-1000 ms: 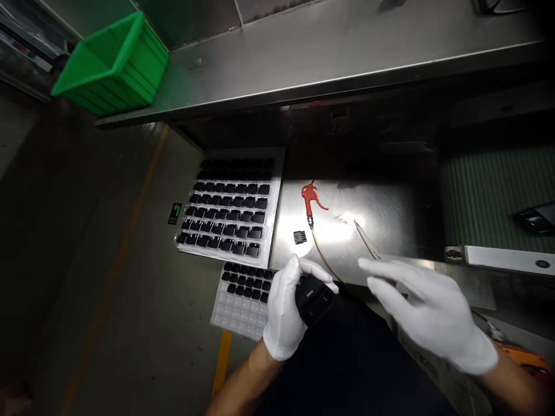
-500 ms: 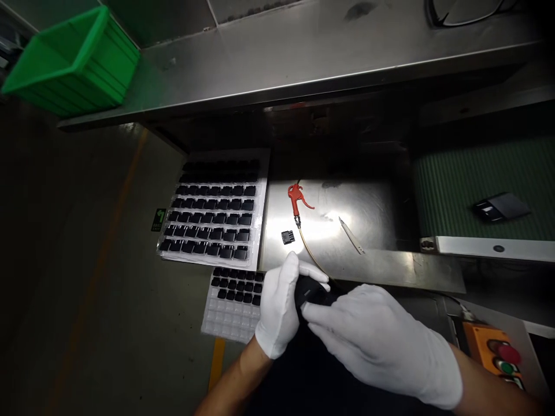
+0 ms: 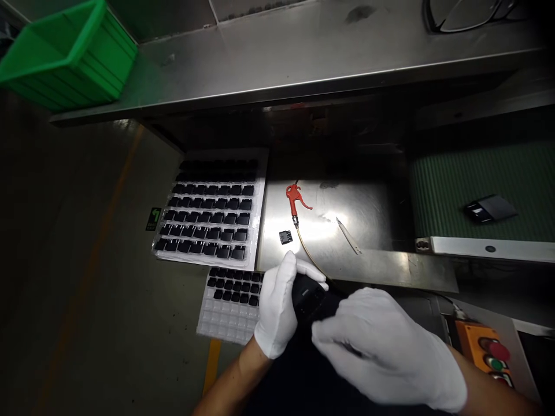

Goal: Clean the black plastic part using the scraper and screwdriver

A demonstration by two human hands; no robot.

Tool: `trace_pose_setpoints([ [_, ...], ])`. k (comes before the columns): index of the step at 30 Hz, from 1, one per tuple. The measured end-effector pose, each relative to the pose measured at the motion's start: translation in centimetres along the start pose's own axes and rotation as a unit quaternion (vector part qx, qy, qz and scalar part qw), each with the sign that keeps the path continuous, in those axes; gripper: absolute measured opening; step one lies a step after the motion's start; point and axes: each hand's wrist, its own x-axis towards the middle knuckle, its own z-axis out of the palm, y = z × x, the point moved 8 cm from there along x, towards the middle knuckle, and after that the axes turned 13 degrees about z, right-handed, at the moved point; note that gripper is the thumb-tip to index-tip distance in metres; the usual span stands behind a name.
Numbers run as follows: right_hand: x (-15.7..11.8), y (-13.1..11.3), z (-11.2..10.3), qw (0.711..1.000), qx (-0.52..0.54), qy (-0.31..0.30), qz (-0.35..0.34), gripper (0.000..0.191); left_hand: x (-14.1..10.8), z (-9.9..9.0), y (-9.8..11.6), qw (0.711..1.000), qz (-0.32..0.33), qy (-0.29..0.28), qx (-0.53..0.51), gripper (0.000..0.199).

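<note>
My white-gloved left hand [image 3: 277, 309] is closed around a black plastic casing [image 3: 306, 293] with a small slot and holes in its face. The casing's lower part blends into dark clothing behind it. Just to the right, my gloved right hand [image 3: 381, 346] is apart from the casing, its thumb and fingers pinched together. Whatever may lie between those fingertips is hidden. Beyond my left fingers, a small black slotted part [image 3: 286, 237] rests on the metal bench [image 3: 321, 242], beside a red air blow gun [image 3: 295, 199] with a hose. Tweezers [image 3: 348, 236] lie to its right.
Two trays of black parts, an upper tray [image 3: 259, 231] and a lower tray [image 3: 225, 320], sit on the left. A green conveyor [image 3: 451, 190] carries a black device [image 3: 492, 208]. An orange button box [image 3: 470, 341], green bin [image 3: 87, 63] and eyeglasses [image 3: 442, 26] surround the bench.
My right hand has drawn away from the casing, down and to the right, uncovering more of its face. The left hand keeps its grip. The whole view has shifted slightly.
</note>
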Motion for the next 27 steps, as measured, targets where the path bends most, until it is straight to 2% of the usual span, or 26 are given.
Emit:
trace_pose_setpoints([
  [2,-0.3,0.0,-0.5,0.999,0.045,0.013,0.002,0.017,0.0,-0.3,-0.1,1.000,-0.004,0.009,0.010,0.061],
  [4,-0.6,0.5,-1.3,0.996,0.073,0.055,0.008,0.013,-0.1,-0.4,-0.2,1.000,-0.009,0.014,0.006,0.062],
  [7,-1.0,1.7,-2.0,0.990,0.064,0.118,0.030,0.028,-0.2,-0.5,-0.3,1.000,-0.023,0.014,-0.007,0.060],
  [9,-1.1,2.3,-1.9,0.989,0.044,0.139,0.038,0.032,-0.3,-0.5,-0.2,1.000,-0.027,0.014,-0.008,0.059],
  [14,-0.9,2.4,-0.6,0.994,-0.029,0.106,0.011,0.027,-0.2,-0.4,-0.1,0.999,-0.026,0.016,-0.019,0.058],
  [18,-0.7,1.8,0.1,0.988,-0.131,0.081,-0.018,0.021,0.0,-0.2,0.5,1.000,0.009,0.003,-0.004,0.049],
  [21,-0.6,1.4,-0.5,0.990,-0.106,0.090,-0.024,0.012,0.1,-0.2,0.7,1.000,0.027,0.000,0.005,0.033],
  [23,-0.7,1.4,-1.1,0.992,-0.062,0.107,-0.027,0.014,0.1,-0.3,0.8,1.000,0.026,0.004,0.003,0.028],
  [27,-0.7,2.1,-1.8,0.988,-0.042,0.151,0.001,0.028,0.0,-0.5,0.5,1.000,0.007,0.010,-0.002,0.047],
])
